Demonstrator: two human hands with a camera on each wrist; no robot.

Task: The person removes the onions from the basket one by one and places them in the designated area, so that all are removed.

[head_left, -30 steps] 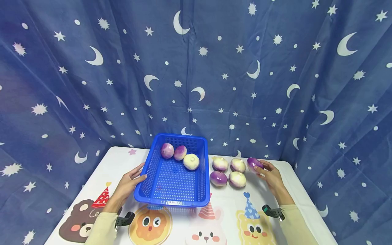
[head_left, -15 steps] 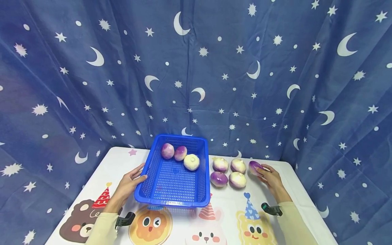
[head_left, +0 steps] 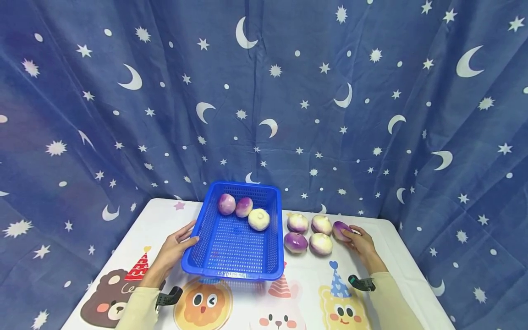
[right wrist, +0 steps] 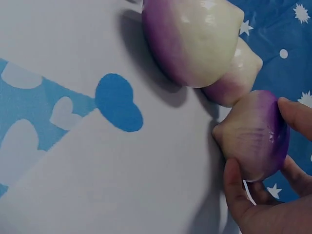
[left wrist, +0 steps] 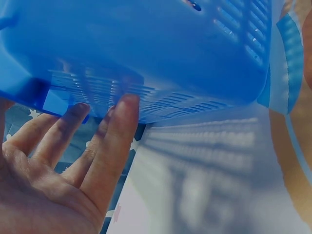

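A: Which thing to judge, and where?

B: The purple-and-white bulb (head_left: 341, 231) in the right hand (head_left: 360, 245); just beside the four other bulbs (head_left: 321, 244), toward the right of the white table (head_left: 162, 213); gripped between curled fingers and thumb, from the purple end.

A: And with the left hand (head_left: 175, 247)?

B: Pinching the blue basket (head_left: 235, 275) by its left rim; thumb over the top, fingers against the outer wall; three more bulbs (head_left: 226, 204) inside, toward the far end.

A: Likely to handle how?

B: Probably firm, light enough for one hand; glossy, so apt to slip or roll; hard to tell if easily bruised.

A: Best hold?

B: Around the widest part, thumb opposite fingers; not by the pointed pale tip, probably too narrow to trust.

A: And for the basket?

B: Likely light, slightly springy plastic; best taken by the rim.
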